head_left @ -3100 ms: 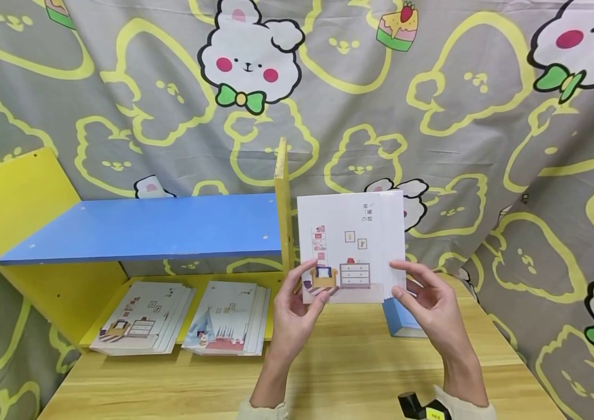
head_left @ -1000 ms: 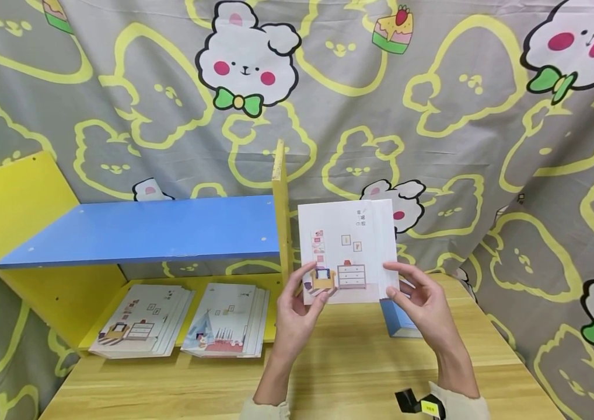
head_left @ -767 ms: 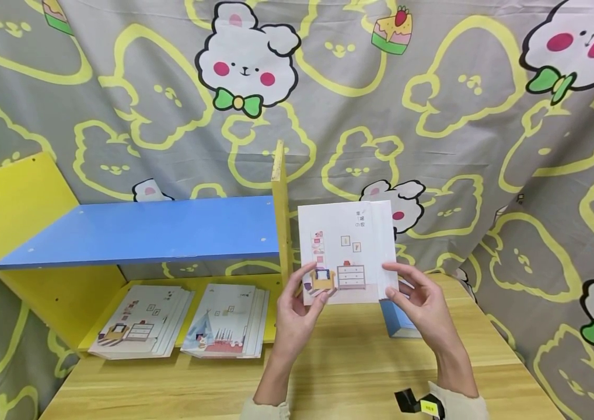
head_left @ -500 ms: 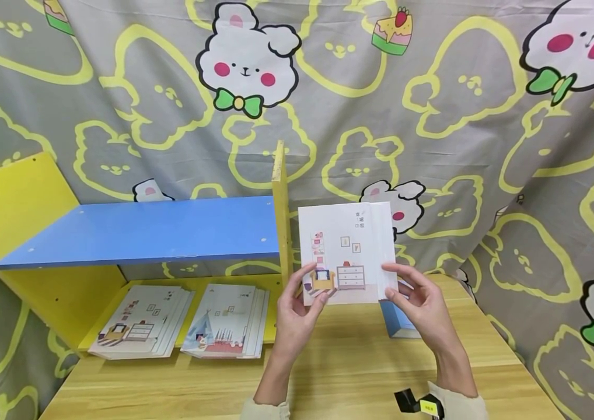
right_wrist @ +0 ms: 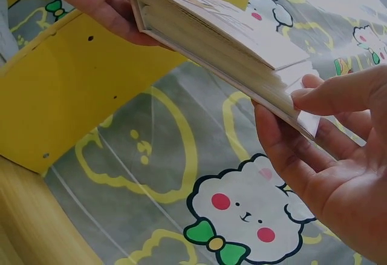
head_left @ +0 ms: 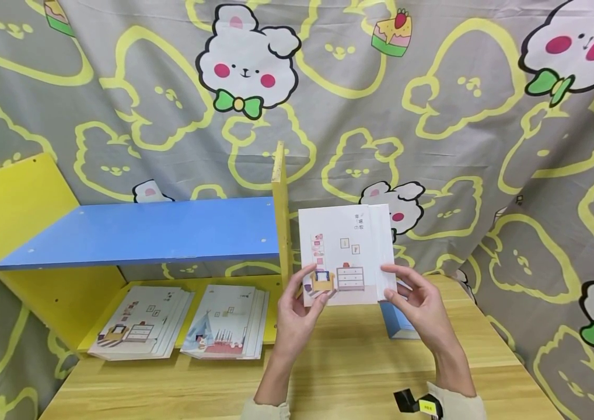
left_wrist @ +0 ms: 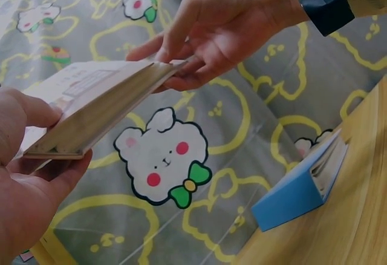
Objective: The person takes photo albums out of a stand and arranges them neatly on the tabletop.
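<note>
A thick white notebook (head_left: pixel 339 233), its cover printed with an armchair, a dresser and small pictures, is held up above the table with its cover facing me. My left hand (head_left: pixel 297 318) pinches its lower left corner, thumb on the cover and fingers behind. At the lower right edge, my right hand (head_left: pixel 425 312) grips it between thumb and fingers. Stepped page edges stick out past the cover on that side. In the right wrist view, the notebook's thick page block (right_wrist: pixel 211 44) shows between its covers. Behind the right hand stands a blue book (head_left: pixel 394 321), partly hidden.
A yellow shelf unit with a blue board (head_left: pixel 160 227) stands at left. Below the board lie two similar white notebooks, one with an armchair cover (head_left: pixel 142 318), one with a tent cover (head_left: pixel 223 318). The wooden table (head_left: pixel 360 373) meets a patterned curtain (head_left: pixel 449 146).
Over the last three seconds the notebook has come down slightly and its right edge has shifted left, the right hand moving with it. Both hands keep hold of it.
</note>
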`<state>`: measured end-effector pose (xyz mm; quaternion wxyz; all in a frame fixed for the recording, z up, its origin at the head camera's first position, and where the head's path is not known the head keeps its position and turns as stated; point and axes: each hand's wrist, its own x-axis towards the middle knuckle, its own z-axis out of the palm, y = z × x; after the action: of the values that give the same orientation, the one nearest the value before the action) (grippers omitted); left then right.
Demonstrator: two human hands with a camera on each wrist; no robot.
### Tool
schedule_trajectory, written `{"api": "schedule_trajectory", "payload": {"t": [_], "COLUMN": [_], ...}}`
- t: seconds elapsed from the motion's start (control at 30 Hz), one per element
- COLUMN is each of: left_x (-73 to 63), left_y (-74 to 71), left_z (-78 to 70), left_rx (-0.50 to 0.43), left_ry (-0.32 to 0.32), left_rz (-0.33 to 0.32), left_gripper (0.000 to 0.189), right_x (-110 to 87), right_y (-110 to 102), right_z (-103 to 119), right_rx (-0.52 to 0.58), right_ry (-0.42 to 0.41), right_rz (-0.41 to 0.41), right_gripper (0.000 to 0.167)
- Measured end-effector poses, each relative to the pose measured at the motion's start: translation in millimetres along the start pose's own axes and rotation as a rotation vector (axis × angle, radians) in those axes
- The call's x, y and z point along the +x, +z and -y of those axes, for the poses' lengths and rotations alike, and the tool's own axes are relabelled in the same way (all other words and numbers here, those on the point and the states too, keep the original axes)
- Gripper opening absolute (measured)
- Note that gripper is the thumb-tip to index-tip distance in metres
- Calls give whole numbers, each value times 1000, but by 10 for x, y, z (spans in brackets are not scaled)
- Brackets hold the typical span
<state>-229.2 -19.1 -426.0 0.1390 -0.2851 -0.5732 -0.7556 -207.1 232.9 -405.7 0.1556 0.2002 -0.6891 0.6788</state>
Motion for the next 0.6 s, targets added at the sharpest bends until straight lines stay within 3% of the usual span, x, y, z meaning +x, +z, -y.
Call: {"api": "schedule_trajectory", "payload": {"t": [0.6], "left_x": [-15], "left_y": [12], "left_z": [79], "left_rx": [-2], "left_ry": [-4], "left_rz": [-1], "left_gripper": [56], "right_x": [-8], "right_y": [-42], "right_z": [-93], "right_rx": [-6], "right_ry": [18], "right_rz": [10], "right_gripper": [43]}}
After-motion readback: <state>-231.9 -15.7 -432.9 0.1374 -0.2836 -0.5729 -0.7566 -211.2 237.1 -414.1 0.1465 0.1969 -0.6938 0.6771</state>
